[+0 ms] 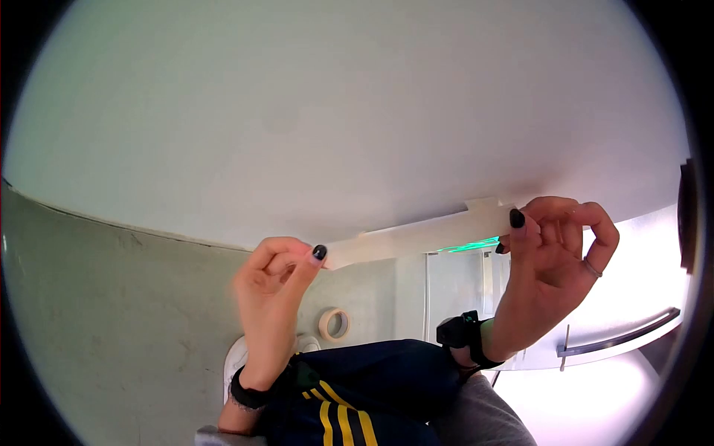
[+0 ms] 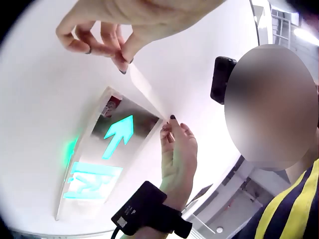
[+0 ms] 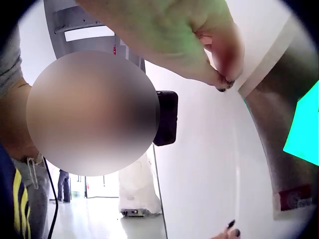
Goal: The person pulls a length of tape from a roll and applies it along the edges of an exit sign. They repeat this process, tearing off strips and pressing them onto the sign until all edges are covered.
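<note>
A pale strip of tape [image 1: 416, 236] stretches between the two hands in front of a white wall. Thumb and fingers of the left hand [image 1: 269, 301] [image 2: 139, 25] pinch its left end. The right hand [image 1: 547, 264] [image 2: 179, 154] [image 3: 184, 45] pinches the other end, close to a corner of a lit sign [image 2: 107, 144] with a green arrow. In the left wrist view the strip [image 2: 144, 89] looks narrow, running past the sign's edge; whether it touches the sign or wall, I cannot tell.
On the grey floor [image 1: 149, 334] by a white shoe [image 1: 236, 357] lies a roll of tape [image 1: 334, 325]. A door with a long dark handle [image 1: 621, 336] is at the right. The right wrist view shows a white covered object [image 3: 139, 189] and a distant person's legs [image 3: 64, 186].
</note>
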Tool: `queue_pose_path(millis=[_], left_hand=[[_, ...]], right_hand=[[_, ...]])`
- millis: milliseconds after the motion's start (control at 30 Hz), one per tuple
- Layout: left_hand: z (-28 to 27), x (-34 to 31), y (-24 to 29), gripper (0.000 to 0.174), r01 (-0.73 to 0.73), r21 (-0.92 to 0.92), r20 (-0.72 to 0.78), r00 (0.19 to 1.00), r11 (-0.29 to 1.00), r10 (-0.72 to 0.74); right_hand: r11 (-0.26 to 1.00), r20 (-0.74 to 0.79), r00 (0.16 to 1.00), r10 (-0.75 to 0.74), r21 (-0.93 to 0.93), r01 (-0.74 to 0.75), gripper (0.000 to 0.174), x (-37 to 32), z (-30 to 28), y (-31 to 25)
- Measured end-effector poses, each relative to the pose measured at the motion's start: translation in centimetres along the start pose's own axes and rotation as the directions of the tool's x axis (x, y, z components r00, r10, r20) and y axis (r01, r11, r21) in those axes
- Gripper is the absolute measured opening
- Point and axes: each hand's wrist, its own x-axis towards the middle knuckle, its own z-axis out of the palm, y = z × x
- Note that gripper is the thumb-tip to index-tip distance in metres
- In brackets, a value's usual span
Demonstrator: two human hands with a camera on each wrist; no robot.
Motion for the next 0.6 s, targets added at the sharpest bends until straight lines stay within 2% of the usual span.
queue_pose_path(millis=[100, 167, 200, 233, 300, 333, 367, 400, 433, 500, 600], left_hand=[[0.3, 0.4, -0.8, 0.011, 0.05, -0.028, 0.014, 0.999, 0.998, -0.049], [0.6, 0.5, -1.1, 0.012, 0.085, -0.05, 0.019, 0.996, 0.995, -0.084], [0.6, 0.6, -1.3, 0.013, 0.114, -0.073, 0.031, 0.993, 0.991, -0.112], [0.5, 0.6, -1.5, 0.013, 0.117, -0.075, 0.027, 0.993, 0.99, -0.116], [0.4, 0.6, -1.9, 0.016, 0.231, -0.194, 0.09, 0.972, 0.953, -0.217], [0.3, 0.5, -2.0, 0.016, 0.235, -0.195, 0.086, 0.971, 0.952, -0.222], [0.1, 0.5, -1.9, 0.016, 0.312, -0.257, 0.132, 0.949, 0.915, -0.287], [0.0, 0.5, -1.9, 0.015, 0.386, -0.314, 0.181, 0.921, 0.867, -0.344], [-0.2, 0.4, -2.0, 0.015, 0.386, -0.316, 0.176, 0.921, 0.866, -0.347], [-0.6, 0.5, -2.2, 0.014, 0.457, -0.376, 0.25, 0.888, 0.806, -0.387], [-0.5, 0.3, -2.2, 0.013, 0.415, -0.401, 0.259, 0.906, 0.817, -0.334]], right_hand=[[0.997, -0.01, 0.999, 0.046, -0.063, -0.047, 0.051, 0.0, 0.0, 0.0], [0.993, 0.121, 0.99, -0.073, -0.081, 0.083, 0.054, 0.3, -0.9, 0.4], [0.993, 0.126, 0.99, -0.07, -0.082, 0.08, 0.054, 0.2, -0.8, 0.3], [0.997, 0.092, 0.996, -0.016, -0.072, 0.023, 0.053, 0.2, -0.7, 0.2], [0.997, 0.061, 0.997, 0.043, -0.062, -0.039, 0.052, 0.1, -0.8, 0.0], [0.989, 0.011, 0.998, 0.058, -0.139, -0.056, 0.048, 0.0, -0.8, -0.1], [0.974, -0.041, 0.997, 0.069, -0.213, -0.076, 0.044, 0.0, -0.9, -0.2], [0.957, -0.098, 0.994, 0.045, -0.281, -0.071, 0.033, 0.0, -0.8, -0.3], [0.957, -0.093, 0.994, 0.049, -0.28, -0.073, 0.033, 0.0, -1.3, -0.2], [0.964, 0.13, 0.989, -0.07, -0.247, 0.101, 0.026, 0.0, -2.4, -0.1], [0.966, 0.106, 0.993, -0.056, -0.245, 0.08, 0.018, 0.0, -2.4, -0.4]])
